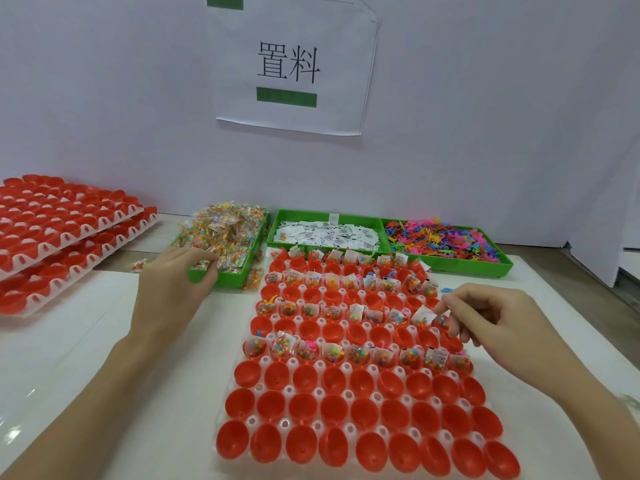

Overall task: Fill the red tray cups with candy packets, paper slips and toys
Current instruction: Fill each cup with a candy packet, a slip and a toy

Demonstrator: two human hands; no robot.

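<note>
A tray of red cups (346, 410) lies in front of me; alternate rows hold candy packets, paper slips and toys, and the nearest three rows hold nothing. My left hand (176, 282) reaches into the green bin of candy packets (225, 233) and its fingers curl on packets at the bin's near edge. My right hand (485, 317) hovers over the tray's right side and pinches a candy packet (441, 320) at a cup in the third filled row. Behind the tray stand a green bin of paper slips (325, 233) and a bin of coloured toys (446, 240).
Two stacked trays of red cups (59, 233) sit at the left. A loose candy packet (138, 265) lies on the table left of the candy bin. A white wall with a paper sign (294, 64) closes off the back.
</note>
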